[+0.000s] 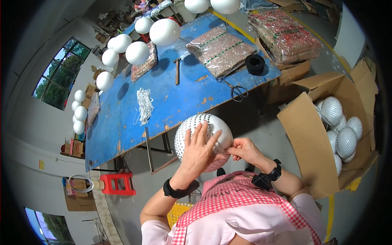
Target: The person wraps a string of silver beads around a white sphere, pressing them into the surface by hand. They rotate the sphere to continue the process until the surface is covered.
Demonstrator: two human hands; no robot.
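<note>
A large white ball (pixel 223 127) rests at my lap, its left side covered with rows of small silvery beads or studs. The upper right part of its surface is smooth and bare. My left hand (pixel 198 148) lies over the top of it, fingers spread and pressed on the beaded rows. At the ball's right edge, my right hand (pixel 243 148) is closed in a pinch. Whatever its fingertips hold is too small to make out. The underside of the ball is hidden by my hands and the checked apron (pixel 228 190).
On the blue table (pixel 159 104) lie a silvery-white bundle (pixel 144 105), a hammer (pixel 177 72), scissors (pixel 237 90), a black tape roll (pixel 255 64) and a plastic-wrapped pack (pixel 222 51). White balls (pixel 164 32) stand above it. An open carton (pixel 304 141) holds several studded balls. A red stool (pixel 117 183) stands left.
</note>
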